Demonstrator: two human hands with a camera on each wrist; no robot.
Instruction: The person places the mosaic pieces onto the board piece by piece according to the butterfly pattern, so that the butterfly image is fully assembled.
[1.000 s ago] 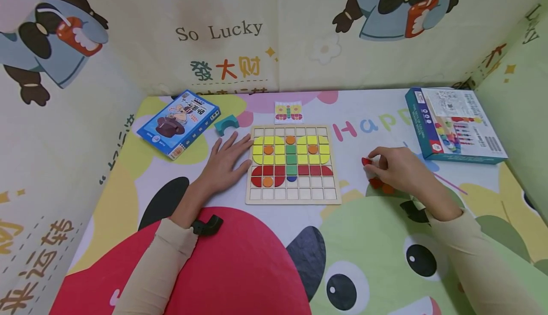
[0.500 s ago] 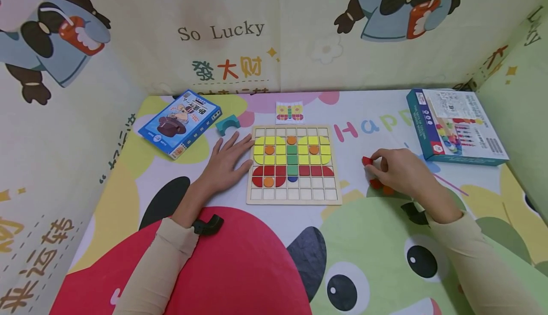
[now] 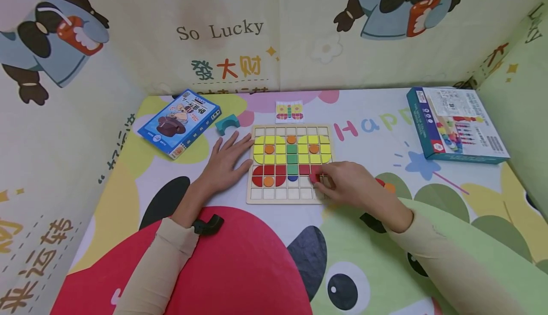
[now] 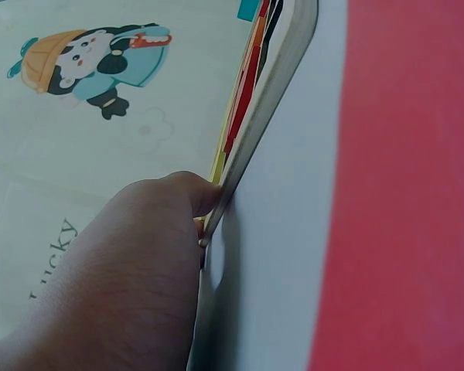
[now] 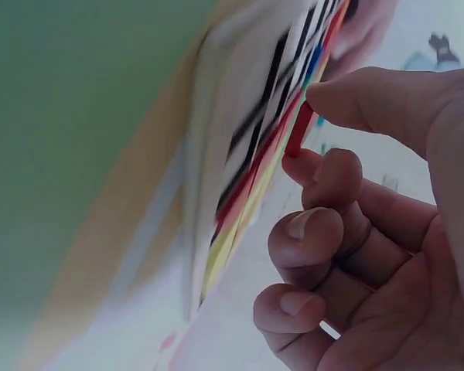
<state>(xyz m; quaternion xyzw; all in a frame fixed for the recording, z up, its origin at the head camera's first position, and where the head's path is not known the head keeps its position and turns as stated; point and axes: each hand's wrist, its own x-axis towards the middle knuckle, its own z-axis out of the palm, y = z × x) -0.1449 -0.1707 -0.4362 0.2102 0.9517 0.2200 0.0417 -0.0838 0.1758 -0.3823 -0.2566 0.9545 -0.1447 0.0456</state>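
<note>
A wooden grid board (image 3: 261,194) lies mid-table, its cells partly filled with yellow, red, green, orange and blue pieces in a butterfly-like pattern. Between thumb and index finger my right hand (image 3: 348,184) pinches a small red tile (image 5: 300,130), held over the lower right part of the board. The other fingers of that hand are curled loosely in the right wrist view. My left hand (image 3: 224,162) lies flat with fingers spread, touching the board's left edge; its thumb (image 4: 193,192) meets that edge in the left wrist view. Behind the board lies a picture card (image 3: 289,112) with the same pattern.
Partly hidden behind my right wrist are a few loose red and orange pieces (image 3: 389,188). A blue box (image 3: 180,122) and a teal arch block (image 3: 227,123) lie at the back left. Another box (image 3: 458,124) lies at the back right.
My right hand has moved left from the loose pieces to the board, carrying the red tile. The left hand has stayed in place.
</note>
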